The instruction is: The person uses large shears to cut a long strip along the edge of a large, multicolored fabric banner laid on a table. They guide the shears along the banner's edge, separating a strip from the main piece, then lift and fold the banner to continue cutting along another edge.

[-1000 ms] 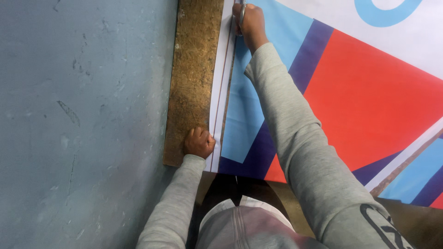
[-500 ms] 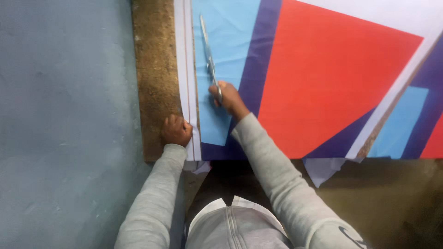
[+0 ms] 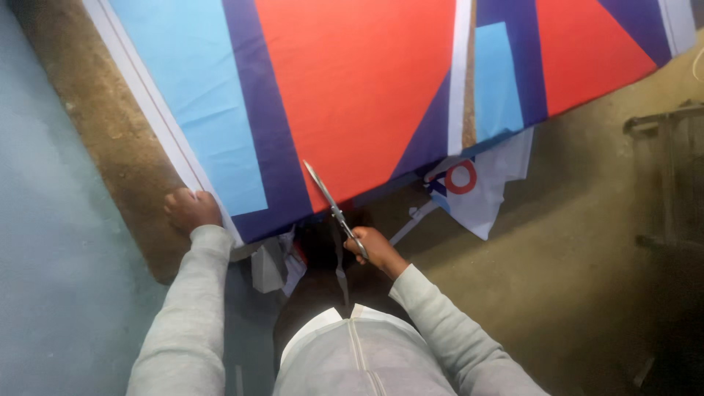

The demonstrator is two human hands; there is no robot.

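Note:
A large printed sheet (image 3: 352,95) in light blue, dark purple, red and white lies flat on a brown board (image 3: 110,139). My left hand (image 3: 192,211) is a fist pressing down on the sheet's white near corner. My right hand (image 3: 374,249) holds metal scissors (image 3: 328,199) by the handles, just off the sheet's near edge. Their blades are together and point up onto the purple and red area. Both arms wear grey sleeves.
A grey-blue wall or floor surface (image 3: 44,242) runs along the left of the board. White scraps with a red ring print (image 3: 469,194) hang below the sheet's near edge. A dark metal frame (image 3: 667,176) stands at the right on the brown floor.
My right hand has drawn the scissors back from far up the sheet's left margin to its near edge. The view has swung right. My left fist has stayed at the corner.

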